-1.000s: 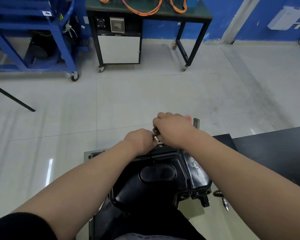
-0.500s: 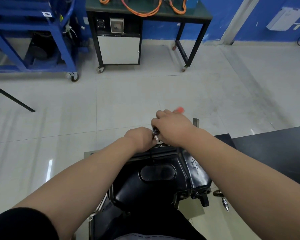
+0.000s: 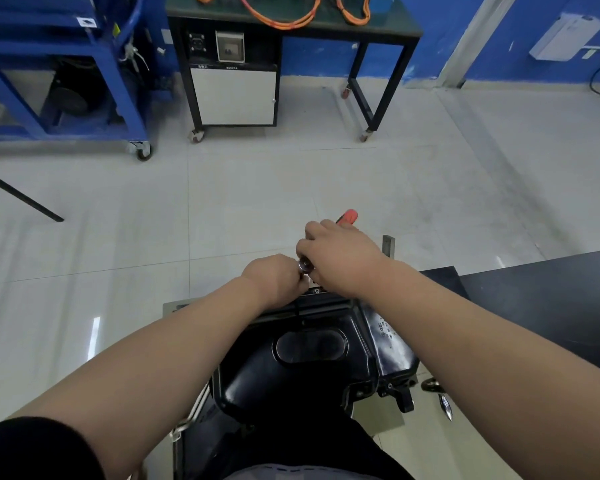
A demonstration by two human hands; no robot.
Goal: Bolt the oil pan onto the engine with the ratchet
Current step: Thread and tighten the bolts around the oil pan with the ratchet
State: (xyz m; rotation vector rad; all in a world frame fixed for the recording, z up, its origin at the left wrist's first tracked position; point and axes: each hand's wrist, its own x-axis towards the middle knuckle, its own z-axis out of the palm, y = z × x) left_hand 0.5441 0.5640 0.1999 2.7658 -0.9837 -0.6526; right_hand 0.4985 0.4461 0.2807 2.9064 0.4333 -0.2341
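The right hand [image 3: 342, 263] is wrapped around the handle of the ratchet [image 3: 347, 216], fingers curled over the top, knuckles up. Only the two ends of the tool show past that grip: the red tip of the handle beyond the fingers, and the chrome head at the heel of the hand. Its long axis runs from that head away from the person and a little to their right, so the red tip points toward the far wall. The head sits at the far edge of the oil pan.

The left hand [image 3: 274, 278] is balled up just beside the chrome head, touching it. Its fingers are tucked out of sight on the far side, so I cannot tell whether it grips anything. Both forearms reach out over the pan, and a black sleeve [image 3: 32, 452] covers the left upper arm.

The oil pan [image 3: 291, 382] is glossy black with an oval recess in its top. It lies lengthwise, running away from the person, directly below the arms.

To the right stands a black table [image 3: 551, 299]. Across the pale tiled floor [image 3: 257, 202] is a black wheeled workbench [image 3: 378, 32] with orange cables [image 3: 278, 19] on top, and beside it a blue cart [image 3: 118, 71].
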